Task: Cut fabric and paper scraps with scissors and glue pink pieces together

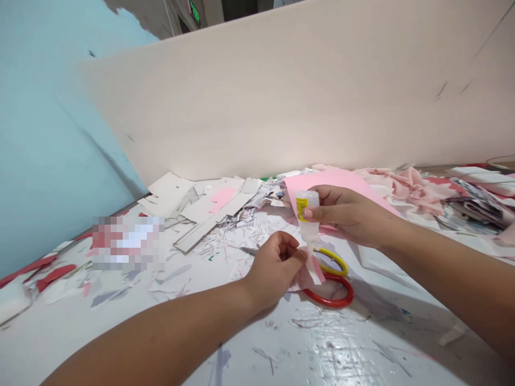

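Note:
My right hand [341, 214] is closed around a small white glue bottle [309, 228] with a yellow label, tipped so its nozzle points down. Just below, my left hand [279, 265] pinches a narrow pink-and-white paper strip [316, 269], and the nozzle end meets or nearly meets it. Under the strip lies a pair of scissors with one yellow and one red handle [336, 300]; its blades are mostly hidden by my left hand. Behind the bottle stands a bent sheet of pink paper [338, 182].
Grey cardboard pieces [217, 220] and a heap of shredded paper scraps [235, 241] lie left of centre. Crumpled pink fabric or paper [414, 185] and folded dark printed material [478, 206] are at right. A cream partition [281, 107] rises behind the white table [169, 343], with a blue wall [48, 134] at left.

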`<state>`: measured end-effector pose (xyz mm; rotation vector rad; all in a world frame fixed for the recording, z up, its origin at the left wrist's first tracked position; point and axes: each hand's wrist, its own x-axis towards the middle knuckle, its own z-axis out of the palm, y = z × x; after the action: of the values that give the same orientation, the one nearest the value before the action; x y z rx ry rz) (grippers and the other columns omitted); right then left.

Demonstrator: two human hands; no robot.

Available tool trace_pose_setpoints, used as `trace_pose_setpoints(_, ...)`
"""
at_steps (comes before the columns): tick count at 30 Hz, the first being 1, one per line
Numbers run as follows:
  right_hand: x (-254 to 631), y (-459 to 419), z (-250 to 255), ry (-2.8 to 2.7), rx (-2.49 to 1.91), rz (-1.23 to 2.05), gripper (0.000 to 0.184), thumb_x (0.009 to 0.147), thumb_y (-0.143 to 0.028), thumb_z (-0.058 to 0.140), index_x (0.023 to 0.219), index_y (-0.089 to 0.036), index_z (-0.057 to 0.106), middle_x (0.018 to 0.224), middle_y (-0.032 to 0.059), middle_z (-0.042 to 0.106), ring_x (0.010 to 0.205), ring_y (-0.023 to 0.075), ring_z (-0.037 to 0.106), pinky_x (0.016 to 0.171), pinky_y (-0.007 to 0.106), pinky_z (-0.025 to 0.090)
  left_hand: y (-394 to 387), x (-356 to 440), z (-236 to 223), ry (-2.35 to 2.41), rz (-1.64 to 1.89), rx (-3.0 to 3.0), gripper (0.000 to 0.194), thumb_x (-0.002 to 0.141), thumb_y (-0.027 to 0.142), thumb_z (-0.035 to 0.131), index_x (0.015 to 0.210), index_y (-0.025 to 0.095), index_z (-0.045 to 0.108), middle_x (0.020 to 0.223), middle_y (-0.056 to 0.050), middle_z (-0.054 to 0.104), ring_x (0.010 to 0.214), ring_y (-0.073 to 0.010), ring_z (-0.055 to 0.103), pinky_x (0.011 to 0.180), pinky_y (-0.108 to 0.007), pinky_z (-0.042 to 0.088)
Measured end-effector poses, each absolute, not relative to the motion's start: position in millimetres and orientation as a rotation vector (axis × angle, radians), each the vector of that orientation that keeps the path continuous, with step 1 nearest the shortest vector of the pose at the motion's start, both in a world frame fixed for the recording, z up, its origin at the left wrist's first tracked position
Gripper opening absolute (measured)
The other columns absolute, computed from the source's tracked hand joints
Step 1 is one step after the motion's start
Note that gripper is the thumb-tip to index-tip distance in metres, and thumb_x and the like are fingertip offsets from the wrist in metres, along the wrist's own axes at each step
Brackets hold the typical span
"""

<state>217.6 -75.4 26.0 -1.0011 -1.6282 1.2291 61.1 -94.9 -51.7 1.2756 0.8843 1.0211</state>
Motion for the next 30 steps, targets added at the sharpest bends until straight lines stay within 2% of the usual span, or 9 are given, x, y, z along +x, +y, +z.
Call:
trace_pose_setpoints(15, 219.3, -73.3, 25.6, -1.596, -0.928, 1.344, 0.022, 0.066, -0.029, 0.07, 0.067, -0.017, 0.052, 0.063, -0.0013, 0.052, 0.06, 0.0127, 0.049, 0.055, 0.027, 0.036, -94.6, 61.5, -54.9, 0.866, 1.034, 1.275, 0.013, 0.074, 0.023, 0.058, 0.078, 0.02, 0.046, 0.06, 0.007, 0.046, 0.045, -0.0026, 0.038, 0.045, -0.016, 0.033)
trace_pose_setpoints(30, 218.7, -74.0, 26.8, -1.563, -0.93, 1.36, 0.028, 0.061, -0.035, 0.074, 0.065, -0.017, 0.053, 0.059, -0.0027, 0.05, 0.057, 0.0107, 0.046, 0.052, 0.025, 0.031, -94.2, 60.8, -54.5, 0.887, 1.035, 1.287, 0.013, 0.073, 0.023, 0.058, 0.078, 0.02, 0.047, 0.061, 0.006, 0.046, 0.052, -0.0049, 0.041, 0.047, -0.017, 0.035)
